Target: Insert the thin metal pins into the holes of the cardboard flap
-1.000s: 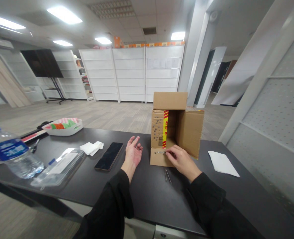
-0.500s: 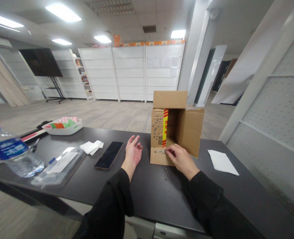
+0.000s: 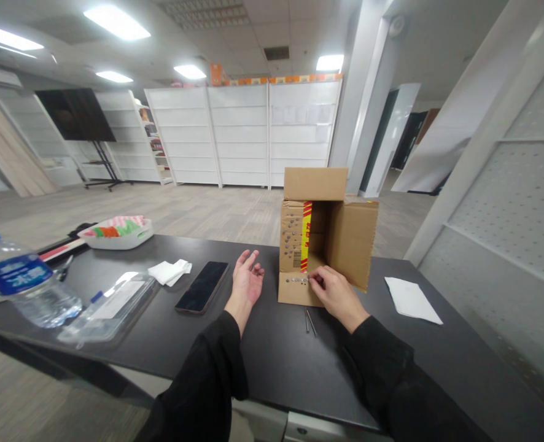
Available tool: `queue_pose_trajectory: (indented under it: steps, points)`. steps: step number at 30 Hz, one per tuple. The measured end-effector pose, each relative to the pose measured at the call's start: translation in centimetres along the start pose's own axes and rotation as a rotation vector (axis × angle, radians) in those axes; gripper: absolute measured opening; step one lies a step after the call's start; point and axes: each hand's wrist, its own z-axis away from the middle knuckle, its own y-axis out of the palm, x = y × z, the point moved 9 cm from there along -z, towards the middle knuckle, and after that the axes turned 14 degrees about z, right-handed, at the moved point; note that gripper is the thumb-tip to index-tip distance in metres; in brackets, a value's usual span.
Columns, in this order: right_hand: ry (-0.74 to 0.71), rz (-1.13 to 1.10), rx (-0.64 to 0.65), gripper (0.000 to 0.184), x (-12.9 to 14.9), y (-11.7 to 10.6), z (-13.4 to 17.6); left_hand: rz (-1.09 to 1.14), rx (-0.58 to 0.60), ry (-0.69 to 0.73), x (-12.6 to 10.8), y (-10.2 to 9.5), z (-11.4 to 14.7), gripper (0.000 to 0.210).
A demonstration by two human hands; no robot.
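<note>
A cardboard box [image 3: 351,242] stands on the dark table, its opening toward me and flaps spread. Round grey metal heads dot its left flap, beside a yellow-and-red tape strip [image 3: 306,236]. More heads form a short row [image 3: 298,280] along the lower flap [image 3: 295,294], with small dark holes nearby. My right hand [image 3: 334,293] is pinched at the right end of that row; whatever lies between its fingertips is hidden. Two long nails or screws [image 3: 310,322] lie in front of the box. Palm up and holding nothing, my left hand [image 3: 248,279] rests left of the box, fingers apart and loosely curled.
Left of my left hand are a phone [image 3: 202,287], folded tissue [image 3: 169,271], a clear plastic case [image 3: 110,307] and a water bottle [image 3: 27,282]. A white basket [image 3: 118,239] sits farther back. White paper [image 3: 412,299] lies right of the box.
The fingertips of my right hand have shifted very slightly right along the row of heads. My left hand stays where it was.
</note>
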Motion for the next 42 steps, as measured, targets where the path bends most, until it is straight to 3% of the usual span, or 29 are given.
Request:
queue_pose_trajectory:
  steps: [12,16,20,24,33,42]
  points:
    - [-0.044,-0.044,0.028,0.010,1.0,-0.6,0.1,0.012,-0.007,-0.004,0.0,0.0,0.1,0.037]
    - [-0.125,-0.088,0.143,0.008,2.2,-0.4,0.6,0.008,0.001,-0.004,0.1,0.0,0.0,0.038]
    - [-0.210,-0.119,0.318,0.021,3.4,0.8,1.4,-0.003,0.002,0.000,0.0,0.0,0.1,0.038]
    - [-0.228,-0.112,0.408,0.025,4.0,1.1,2.0,-0.004,-0.002,0.001,0.0,0.0,0.1,0.039]
    - [-0.251,-0.087,0.479,0.024,5.0,1.5,2.7,-0.004,0.026,0.001,0.0,0.1,0.0,0.042]
    - [-0.307,-0.015,0.454,0.018,6.3,1.6,3.0,-0.013,0.011,-0.002,0.1,-0.1,-0.2,0.045]
